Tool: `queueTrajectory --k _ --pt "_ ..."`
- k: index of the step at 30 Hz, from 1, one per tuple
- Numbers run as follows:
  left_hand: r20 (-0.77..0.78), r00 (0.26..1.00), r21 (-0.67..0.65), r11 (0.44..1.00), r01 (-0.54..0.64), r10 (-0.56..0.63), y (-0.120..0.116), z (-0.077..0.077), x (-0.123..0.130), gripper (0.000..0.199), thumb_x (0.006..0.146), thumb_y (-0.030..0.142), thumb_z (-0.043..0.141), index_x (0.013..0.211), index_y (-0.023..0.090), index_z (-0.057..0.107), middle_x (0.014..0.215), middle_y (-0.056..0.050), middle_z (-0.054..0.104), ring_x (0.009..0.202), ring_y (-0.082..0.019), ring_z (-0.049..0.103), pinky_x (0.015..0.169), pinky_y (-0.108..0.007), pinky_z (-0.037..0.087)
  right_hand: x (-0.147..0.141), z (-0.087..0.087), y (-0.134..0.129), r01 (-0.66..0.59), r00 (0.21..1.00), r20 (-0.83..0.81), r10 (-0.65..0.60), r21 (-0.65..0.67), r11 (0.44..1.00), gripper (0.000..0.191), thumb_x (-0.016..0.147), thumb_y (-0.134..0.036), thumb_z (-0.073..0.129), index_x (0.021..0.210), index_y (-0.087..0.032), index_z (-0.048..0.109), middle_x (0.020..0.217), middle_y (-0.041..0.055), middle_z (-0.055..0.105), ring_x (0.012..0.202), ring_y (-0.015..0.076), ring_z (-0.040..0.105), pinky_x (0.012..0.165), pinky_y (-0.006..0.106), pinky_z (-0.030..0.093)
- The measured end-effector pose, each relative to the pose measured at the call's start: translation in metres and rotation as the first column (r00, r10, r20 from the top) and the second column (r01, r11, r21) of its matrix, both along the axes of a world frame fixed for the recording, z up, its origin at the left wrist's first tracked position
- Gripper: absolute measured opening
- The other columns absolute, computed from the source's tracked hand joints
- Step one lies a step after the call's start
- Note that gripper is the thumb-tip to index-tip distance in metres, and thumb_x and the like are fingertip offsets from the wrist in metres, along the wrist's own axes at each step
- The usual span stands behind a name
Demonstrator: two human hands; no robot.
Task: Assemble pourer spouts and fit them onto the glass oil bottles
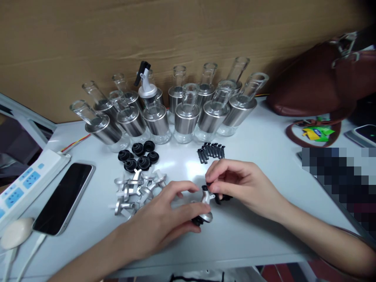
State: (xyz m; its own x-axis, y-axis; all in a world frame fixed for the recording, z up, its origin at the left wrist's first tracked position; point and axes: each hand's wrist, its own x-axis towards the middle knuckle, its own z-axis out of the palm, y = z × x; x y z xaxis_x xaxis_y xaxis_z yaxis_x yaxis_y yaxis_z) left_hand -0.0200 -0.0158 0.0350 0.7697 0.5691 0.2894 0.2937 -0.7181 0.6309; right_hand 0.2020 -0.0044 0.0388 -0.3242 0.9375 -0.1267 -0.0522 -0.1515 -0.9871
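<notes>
My left hand [167, 219] grips a silver bottle pourer [207, 216] between thumb and fingers, just above the table. Its base has a black ribbed stopper, and a black piece [205, 188] sits at the spout tip. The fingers of my right hand [243, 186] are pinched beside that tip on a small black part [208, 183], mostly hidden by the fingertips. More black parts [226, 197] show below my right hand. Loose silver pourer tops [145, 192] lie left of my hands, partly covered by my left one. Behind them are several black stoppers [143, 162].
Glass bottles with steel sleeves [187, 115] stand in rows at the back; one carries a pourer [147, 90] with a black flap. Small black levers [213, 150] lie before them. A phone [64, 197] and power strip [29, 178] are left; a brown bag [311, 84] is right.
</notes>
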Motion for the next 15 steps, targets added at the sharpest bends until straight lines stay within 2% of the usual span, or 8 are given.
queueTrajectory --k 5,11,15 --pt "0.004 1.0 0.026 1.0 0.005 -0.005 -0.0021 -0.0054 0.0005 0.024 0.097 0.028 0.045 0.119 0.022 0.053 0.128 -0.01 0.048 0.108 -0.016 0.059 0.093 -0.027 0.053 -0.0019 0.0006 0.0 -0.01 1.0 -0.001 0.01 -0.014 1.0 0.018 0.069 -0.031 0.08 0.069 -0.016 0.069 0.064 0.0006 0.065 0.052 0.0084 0.054 0.05 0.021 0.047" --pt "0.013 1.0 0.028 1.0 0.008 -0.008 -0.0005 0.0005 0.0009 0.022 0.097 0.026 0.046 0.116 0.02 0.054 0.13 -0.011 0.046 0.112 -0.015 0.058 0.095 -0.023 0.052 0.0023 0.0002 0.0009 -0.046 0.997 0.066 0.043 0.046 0.998 0.015 0.078 -0.03 0.071 0.073 -0.016 0.072 0.066 0.0022 0.065 0.058 0.0103 0.055 0.054 0.022 0.047" --pt "0.025 1.0 0.016 1.0 0.003 -0.003 0.0008 0.003 0.0001 0.021 0.097 0.025 0.046 0.115 0.019 0.054 0.134 -0.013 0.045 0.112 -0.015 0.059 0.094 -0.023 0.052 0.0041 -0.0004 0.002 -0.057 0.998 0.028 0.056 0.065 0.996 0.011 0.078 -0.027 0.071 0.08 -0.017 0.075 0.074 0.0039 0.069 0.063 0.0107 0.058 0.056 0.022 0.048"
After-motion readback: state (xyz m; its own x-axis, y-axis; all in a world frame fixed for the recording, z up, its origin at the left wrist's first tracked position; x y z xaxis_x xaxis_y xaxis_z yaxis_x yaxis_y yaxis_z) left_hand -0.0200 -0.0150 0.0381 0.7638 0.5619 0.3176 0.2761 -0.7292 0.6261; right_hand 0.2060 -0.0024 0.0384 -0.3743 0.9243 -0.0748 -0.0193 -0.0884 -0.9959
